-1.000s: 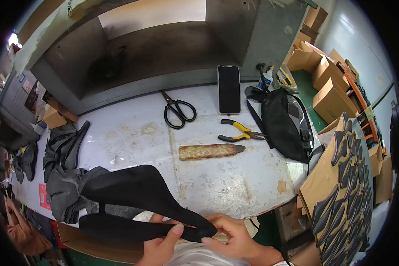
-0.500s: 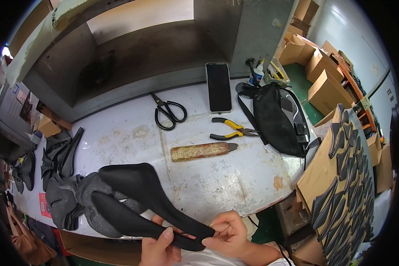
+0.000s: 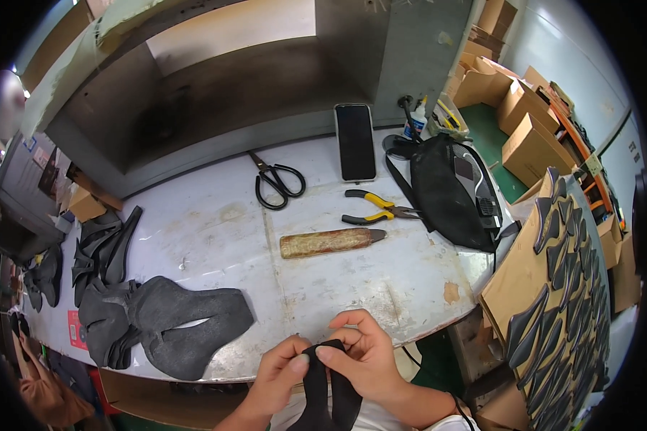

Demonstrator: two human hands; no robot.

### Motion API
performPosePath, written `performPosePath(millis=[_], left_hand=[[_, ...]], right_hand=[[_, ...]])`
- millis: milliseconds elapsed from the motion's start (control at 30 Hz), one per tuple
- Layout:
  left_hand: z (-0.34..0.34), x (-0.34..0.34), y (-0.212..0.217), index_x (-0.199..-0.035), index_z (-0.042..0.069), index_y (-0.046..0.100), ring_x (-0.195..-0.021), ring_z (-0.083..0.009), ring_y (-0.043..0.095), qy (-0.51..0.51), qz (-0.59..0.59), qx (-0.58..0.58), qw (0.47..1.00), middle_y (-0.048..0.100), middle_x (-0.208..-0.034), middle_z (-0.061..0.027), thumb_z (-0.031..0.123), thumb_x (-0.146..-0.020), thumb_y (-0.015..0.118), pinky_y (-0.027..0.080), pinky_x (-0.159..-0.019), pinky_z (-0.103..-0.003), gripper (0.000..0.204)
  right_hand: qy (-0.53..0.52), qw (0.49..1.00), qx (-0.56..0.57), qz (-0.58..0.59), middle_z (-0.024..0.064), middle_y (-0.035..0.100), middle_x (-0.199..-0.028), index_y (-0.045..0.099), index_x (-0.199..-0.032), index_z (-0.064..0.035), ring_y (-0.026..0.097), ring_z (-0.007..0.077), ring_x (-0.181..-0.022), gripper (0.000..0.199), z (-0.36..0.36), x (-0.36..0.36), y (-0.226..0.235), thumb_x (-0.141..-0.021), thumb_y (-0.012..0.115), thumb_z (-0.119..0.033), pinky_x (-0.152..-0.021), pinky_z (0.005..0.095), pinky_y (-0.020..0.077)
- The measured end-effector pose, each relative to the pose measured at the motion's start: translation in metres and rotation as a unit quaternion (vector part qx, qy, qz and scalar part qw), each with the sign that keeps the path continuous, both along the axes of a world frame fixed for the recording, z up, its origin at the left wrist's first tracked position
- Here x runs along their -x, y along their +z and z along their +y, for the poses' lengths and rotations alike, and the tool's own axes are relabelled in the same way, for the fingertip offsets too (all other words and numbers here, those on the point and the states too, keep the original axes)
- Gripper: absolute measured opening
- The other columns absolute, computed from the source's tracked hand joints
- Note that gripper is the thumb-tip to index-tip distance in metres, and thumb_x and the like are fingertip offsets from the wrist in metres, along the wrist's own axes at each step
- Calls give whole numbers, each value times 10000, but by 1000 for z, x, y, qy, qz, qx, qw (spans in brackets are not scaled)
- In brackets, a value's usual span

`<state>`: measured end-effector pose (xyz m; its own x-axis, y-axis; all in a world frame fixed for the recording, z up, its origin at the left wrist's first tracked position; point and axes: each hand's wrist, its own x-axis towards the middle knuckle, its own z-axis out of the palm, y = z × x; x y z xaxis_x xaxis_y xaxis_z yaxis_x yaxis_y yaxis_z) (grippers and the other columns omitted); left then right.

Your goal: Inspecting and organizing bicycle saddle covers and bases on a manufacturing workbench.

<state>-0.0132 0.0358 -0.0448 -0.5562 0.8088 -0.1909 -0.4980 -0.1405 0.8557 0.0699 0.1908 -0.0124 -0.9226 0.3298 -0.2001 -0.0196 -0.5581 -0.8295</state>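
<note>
- fabric strip (image 3: 331, 391) betw. both hands: plain black
- cut pieces (image 3: 172, 323) on desk (image 3: 410, 273): dark grey, matte
- desk: pale grey-white w/ rusty brown stains
- scissors (image 3: 277, 183): black
- pliers (image 3: 377, 208): yellow + black grips
- phone (image 3: 356, 141): black screen, light rim
- bag (image 3: 449, 190): black
- bar (image 3: 331, 242): mottled brown-tan
- boxes (image 3: 528, 136): brown cardboard
- floor (image 3: 492, 147): green

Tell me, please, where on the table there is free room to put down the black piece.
Free: the table between the scissors and the grey pieces; also below the wooden tool, above both hands, left hand and right hand. Crowded: the right side, with phone, pliers and bag.
</note>
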Motion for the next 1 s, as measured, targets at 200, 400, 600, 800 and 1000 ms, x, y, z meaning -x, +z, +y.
performPosePath(millis=[200,400,600,800,1000], left_hand=[[12,-2,20,-846,40,533,-665,-137,585,53,-94,-6,994,588,-791,-51,224,-982,542,504,-607,-302,229],[10,-2,10,-857,39,522,-703,-93,556,48,54,5,997,580,-820,-40,209,-981,545,464,-642,-249,212],[16,-3,29,-1006,37,510,-732,-37,505,31,-12,55,998,574,-832,5,139,-901,667,416,-656,-200,215],[16,4,24,-988,-13,615,-735,-71,591,48,-75,73,993,640,-830,-28,99,-918,637,477,-679,-207,134],[15,14,29,-1001,-44,634,-779,-125,634,3,-98,52,994,677,-870,-83,100,-917,637,501,-712,-246,166]], right_hand=[[-9,1000,13,16,83,661,-840,412,-1134,-18,614,90,-702,334,-6,0,3,-893,643,-7,-598,212,495],[0,1000,-20,14,89,671,-856,410,-1144,-12,613,97,-695,353,-3,0,0,-889,653,-14,-582,232,495],[-95,988,-105,54,26,621,-764,418,-1206,-26,573,89,-657,364,-8,5,-6,-918,632,-91,-628,225,467],[-10,875,-480,61,85,409,-543,505,-672,-11,393,123,-459,321,14,-1,3,-909,645,-175,-434,316,325],[109,946,-305,2,54,517,-560,511,-641,3,464,78,-504,357,27,2,2,-945,589,-169,-451,311,346]])
